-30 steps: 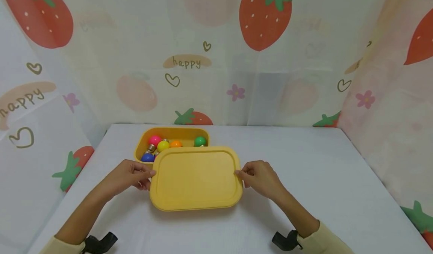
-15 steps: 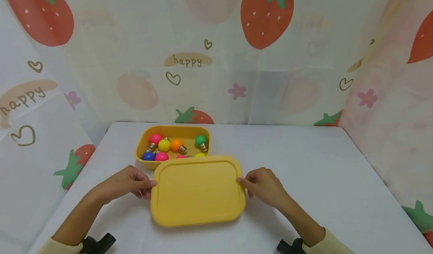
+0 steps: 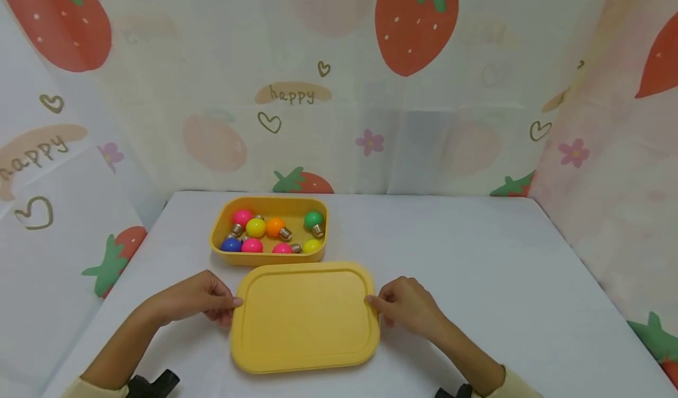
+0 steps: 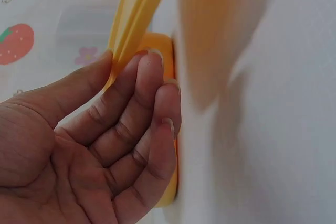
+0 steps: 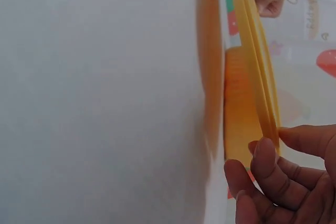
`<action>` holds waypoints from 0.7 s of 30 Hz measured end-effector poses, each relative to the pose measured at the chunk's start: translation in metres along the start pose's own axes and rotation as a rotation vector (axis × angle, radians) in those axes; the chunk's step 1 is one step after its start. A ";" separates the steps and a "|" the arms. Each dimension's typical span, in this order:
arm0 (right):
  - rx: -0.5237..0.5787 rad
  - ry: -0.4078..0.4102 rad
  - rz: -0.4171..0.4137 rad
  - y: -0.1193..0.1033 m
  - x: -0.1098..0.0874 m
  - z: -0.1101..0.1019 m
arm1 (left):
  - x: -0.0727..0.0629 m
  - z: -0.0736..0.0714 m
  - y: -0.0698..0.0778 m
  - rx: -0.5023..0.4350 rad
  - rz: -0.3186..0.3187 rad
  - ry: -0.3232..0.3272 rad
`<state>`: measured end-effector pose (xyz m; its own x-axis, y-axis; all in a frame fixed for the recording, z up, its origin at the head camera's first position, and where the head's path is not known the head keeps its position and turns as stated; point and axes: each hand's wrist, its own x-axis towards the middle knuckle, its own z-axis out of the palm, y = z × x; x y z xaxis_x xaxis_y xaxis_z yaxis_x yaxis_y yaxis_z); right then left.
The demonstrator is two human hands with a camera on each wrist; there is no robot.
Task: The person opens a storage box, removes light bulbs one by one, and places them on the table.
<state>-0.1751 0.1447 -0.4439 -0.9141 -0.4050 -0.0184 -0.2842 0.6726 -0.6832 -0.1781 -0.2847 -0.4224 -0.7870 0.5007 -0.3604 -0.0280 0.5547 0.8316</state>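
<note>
Both hands hold a flat yellow lid (image 3: 306, 318) between them, a little above the white table. My left hand (image 3: 198, 298) pinches its left edge, thumb on top and fingers below. On the opposite edge, my right hand (image 3: 408, 308) pinches it the same way. Just behind the lid stands a yellow box (image 3: 270, 259), uncovered, with several small coloured light bulbs in it. Among them are a green bulb (image 3: 313, 220), an orange bulb (image 3: 275, 228) and a blue bulb (image 3: 231, 244). Each wrist view shows the lid edge-on, raised off the table.
The white tablecloth (image 3: 450, 256) spreads to the right of the box and the hands. A strawberry-printed curtain (image 3: 339, 145) hangs behind the table and along both sides.
The lid has come toward me in both hands, away from over the box. More of the bulbs and the box's whole front rim now show.
</note>
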 end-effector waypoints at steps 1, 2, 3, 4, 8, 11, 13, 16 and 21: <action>-0.001 -0.004 -0.005 0.001 0.000 0.002 | 0.000 0.000 -0.001 0.003 0.001 0.001; -0.003 -0.008 -0.010 0.001 0.000 0.004 | 0.000 0.000 -0.002 0.008 0.003 0.002; -0.001 -0.014 -0.009 0.001 0.001 0.006 | 0.000 0.000 -0.004 0.013 0.004 0.003; -0.001 -0.019 -0.009 0.001 0.001 0.007 | 0.000 0.000 -0.005 0.023 0.007 0.005; 0.000 -0.037 -0.009 -0.001 0.000 0.011 | 0.002 -0.001 -0.008 0.053 0.012 0.010; -0.005 -0.056 -0.006 -0.002 0.000 0.011 | 0.003 0.000 -0.009 0.061 -0.004 0.008; -0.016 -0.077 -0.004 -0.003 0.001 0.011 | 0.004 0.002 -0.010 0.063 -0.022 0.007; -0.026 -0.108 -0.003 -0.003 0.000 0.011 | 0.006 0.005 -0.011 0.075 -0.050 0.012; -0.030 -0.132 0.002 -0.002 -0.001 0.011 | 0.009 0.013 -0.009 0.134 -0.074 0.046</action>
<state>-0.1706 0.1370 -0.4511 -0.8692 -0.4802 -0.1176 -0.2925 0.6913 -0.6608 -0.1768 -0.2764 -0.4388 -0.8131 0.4261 -0.3966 -0.0071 0.6740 0.7387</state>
